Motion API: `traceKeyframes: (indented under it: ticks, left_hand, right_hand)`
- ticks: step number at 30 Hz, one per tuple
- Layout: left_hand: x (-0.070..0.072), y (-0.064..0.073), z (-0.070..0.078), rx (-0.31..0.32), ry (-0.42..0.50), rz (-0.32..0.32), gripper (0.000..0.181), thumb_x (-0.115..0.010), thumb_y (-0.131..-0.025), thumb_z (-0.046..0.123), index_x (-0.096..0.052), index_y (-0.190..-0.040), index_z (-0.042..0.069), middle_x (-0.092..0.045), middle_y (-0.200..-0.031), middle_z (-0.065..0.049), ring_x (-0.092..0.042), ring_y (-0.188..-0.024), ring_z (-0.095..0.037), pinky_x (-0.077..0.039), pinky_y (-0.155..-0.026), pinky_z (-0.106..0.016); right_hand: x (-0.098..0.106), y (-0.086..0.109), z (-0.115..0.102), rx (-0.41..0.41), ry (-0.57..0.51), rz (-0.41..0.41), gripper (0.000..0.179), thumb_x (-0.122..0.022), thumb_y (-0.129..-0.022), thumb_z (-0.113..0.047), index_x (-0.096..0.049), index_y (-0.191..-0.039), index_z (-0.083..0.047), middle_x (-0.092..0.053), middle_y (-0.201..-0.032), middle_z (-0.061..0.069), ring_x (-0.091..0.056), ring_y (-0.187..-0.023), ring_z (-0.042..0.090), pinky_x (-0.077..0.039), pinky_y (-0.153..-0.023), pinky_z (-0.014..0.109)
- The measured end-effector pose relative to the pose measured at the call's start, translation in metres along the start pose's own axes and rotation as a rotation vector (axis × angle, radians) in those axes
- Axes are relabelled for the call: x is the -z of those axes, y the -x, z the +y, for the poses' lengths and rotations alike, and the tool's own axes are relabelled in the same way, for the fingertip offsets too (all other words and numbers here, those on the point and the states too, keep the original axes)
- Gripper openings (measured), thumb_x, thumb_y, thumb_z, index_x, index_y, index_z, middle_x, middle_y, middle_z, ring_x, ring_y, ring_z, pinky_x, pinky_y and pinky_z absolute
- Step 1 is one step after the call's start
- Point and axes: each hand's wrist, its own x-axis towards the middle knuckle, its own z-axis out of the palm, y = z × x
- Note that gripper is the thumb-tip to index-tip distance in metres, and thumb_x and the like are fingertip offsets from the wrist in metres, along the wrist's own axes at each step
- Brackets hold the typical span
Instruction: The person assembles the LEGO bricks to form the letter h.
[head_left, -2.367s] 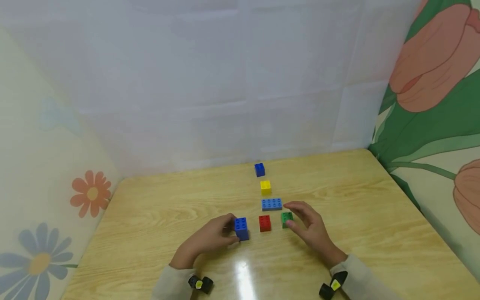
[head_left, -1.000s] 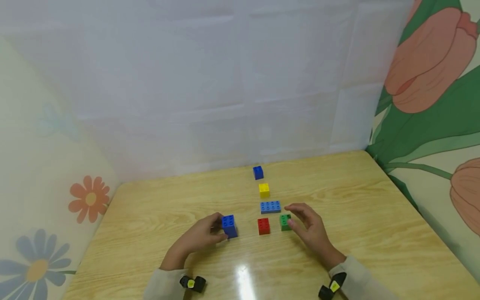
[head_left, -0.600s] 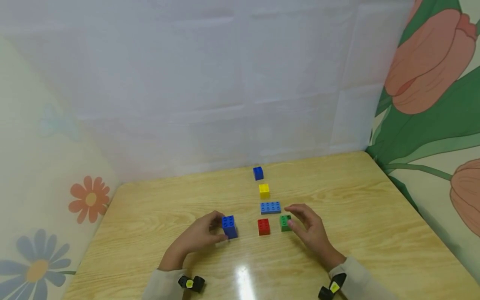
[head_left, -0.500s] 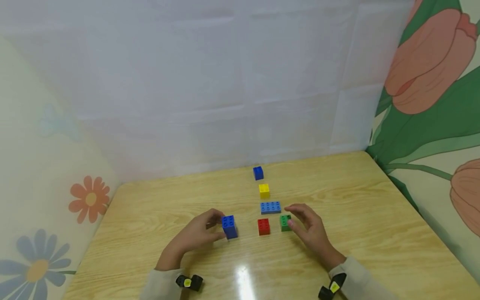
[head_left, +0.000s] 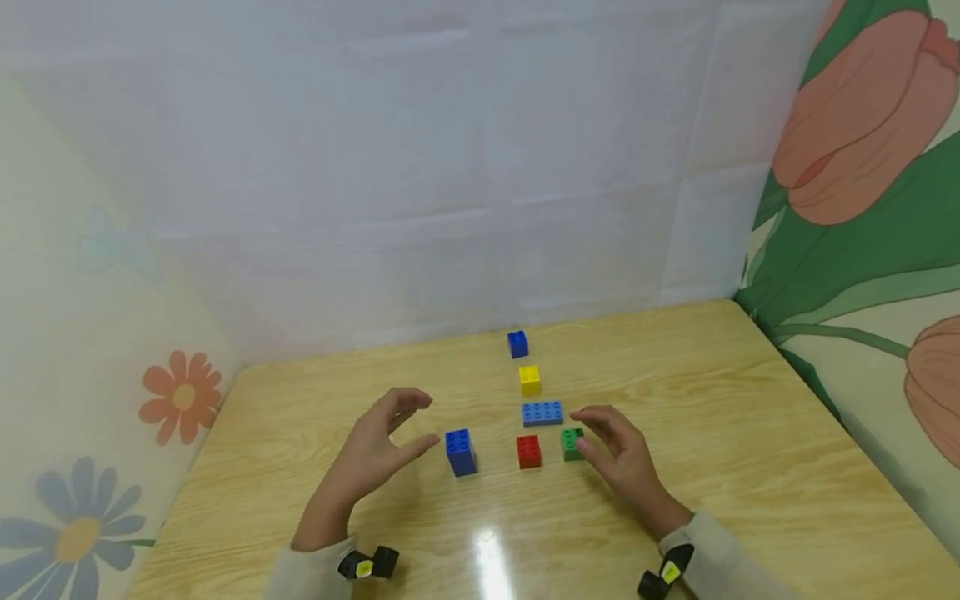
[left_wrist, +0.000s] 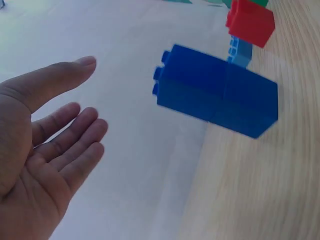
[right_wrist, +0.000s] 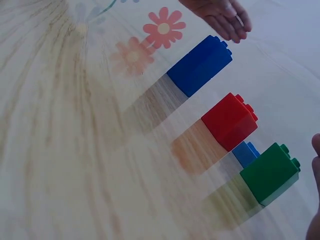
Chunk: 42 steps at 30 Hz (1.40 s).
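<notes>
A tall dark-blue stack of toy building bricks (head_left: 461, 454) stands upright on the table, a seam halfway along it in the left wrist view. My left hand (head_left: 371, 454) is just left of it, thumb and fingers spread with nothing between them; a gap separates that hand from the blue stack (left_wrist: 215, 90). To the right stand a red brick (head_left: 528, 452) and a green brick (head_left: 570, 444). My right hand (head_left: 622, 458) lies beside the green one, its thumb overlapping that brick in the head view. In the right wrist view, space shows between fingers and green brick (right_wrist: 270, 175).
Behind the red and green bricks lies a flat light-blue brick (head_left: 542, 413). Farther back are a yellow brick (head_left: 529, 381) and a small dark-blue brick (head_left: 517, 344), near the far edge of the wooden table (head_left: 300, 417). White cloth (head_left: 375, 208) hangs behind.
My left hand moved the blue stack leftward, then let go and drew back to the left with its fingers spreading. The right hand has stayed by the green brick.
</notes>
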Motion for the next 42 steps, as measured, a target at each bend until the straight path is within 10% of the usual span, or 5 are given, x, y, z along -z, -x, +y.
traceKeyframes:
  ticks: [12,32,42]
  left_hand:
    - [-0.01,0.006,0.067,-0.27,0.051,0.105,0.056,-0.076,-0.079,-0.006,-0.05,-0.128,-0.005,-0.054,-0.128,-0.017,-0.05,-0.123,-0.03,-0.04,-0.108,-0.032]
    - [-0.081,-0.001,0.053,-0.223,0.005,-0.142,0.07,-0.068,-0.091,0.038,-0.031,-0.15,0.027,-0.038,-0.15,0.006,-0.035,-0.137,-0.015,-0.037,-0.111,-0.044]
    - [-0.104,-0.002,0.047,-0.203,-0.069,-0.199,0.067,-0.066,-0.095,0.023,-0.03,-0.151,0.022,-0.04,-0.15,-0.001,-0.039,-0.136,-0.021,-0.04,-0.108,-0.046]
  right_hand:
    - [0.0,0.0,-0.001,-0.006,0.008,-0.008,0.037,-0.06,-0.091,0.009,-0.052,-0.127,0.003,-0.055,-0.124,0.023,-0.052,-0.12,0.033,-0.039,-0.108,0.036]
    - [-0.001,-0.002,-0.007,-0.023,0.004,-0.026,0.04,-0.06,-0.089,0.014,-0.05,-0.127,0.009,-0.053,-0.126,0.029,-0.05,-0.122,0.04,-0.039,-0.108,0.035]
    - [-0.002,-0.004,-0.021,-0.054,0.017,-0.047,0.04,-0.062,-0.089,0.011,-0.049,-0.127,0.01,-0.053,-0.126,0.031,-0.049,-0.124,0.041,-0.039,-0.108,0.036]
